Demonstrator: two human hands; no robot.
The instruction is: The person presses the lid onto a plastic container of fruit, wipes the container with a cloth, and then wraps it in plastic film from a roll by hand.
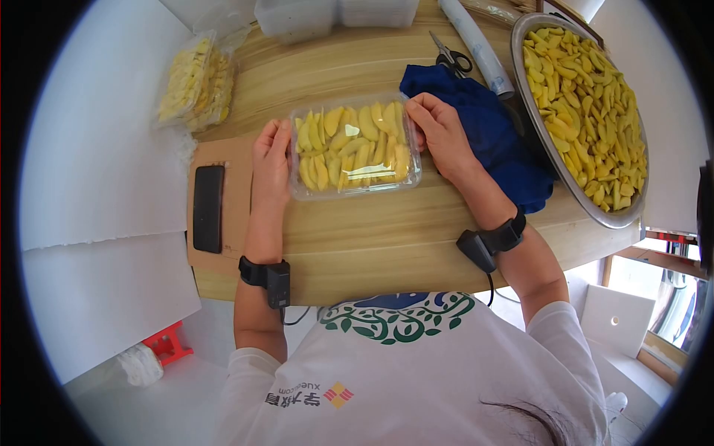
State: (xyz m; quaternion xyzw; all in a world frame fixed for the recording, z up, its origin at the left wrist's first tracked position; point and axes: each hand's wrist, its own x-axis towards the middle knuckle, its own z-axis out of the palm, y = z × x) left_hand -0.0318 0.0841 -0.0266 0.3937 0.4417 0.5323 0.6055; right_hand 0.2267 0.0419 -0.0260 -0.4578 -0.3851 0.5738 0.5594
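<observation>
A clear plastic tray (pixel 357 188) packed with rows of yellow fruit slices (pixel 361 145) is held between my two hands over the wooden table. Shiny reflections lie across its top, as of a clear cover. My left hand (pixel 272 157) grips the tray's left edge, thumb on top. On the opposite edge, my right hand (pixel 444 134) pinches the upper right side with the thumb over the rim. The fingers of both hands are partly hidden beneath the tray. A dark blue cloth (pixel 491 134) lies bunched just beyond my right hand.
A large metal basin (pixel 525 93) of yellow slices stands at the right. Scissors (pixel 451 56) and a roll of film (pixel 480 50) lie at the back. Filled packs (pixel 197 82) are stacked back left, near empty containers (pixel 296 16). A phone (pixel 208 208) rests on cardboard (pixel 238 178).
</observation>
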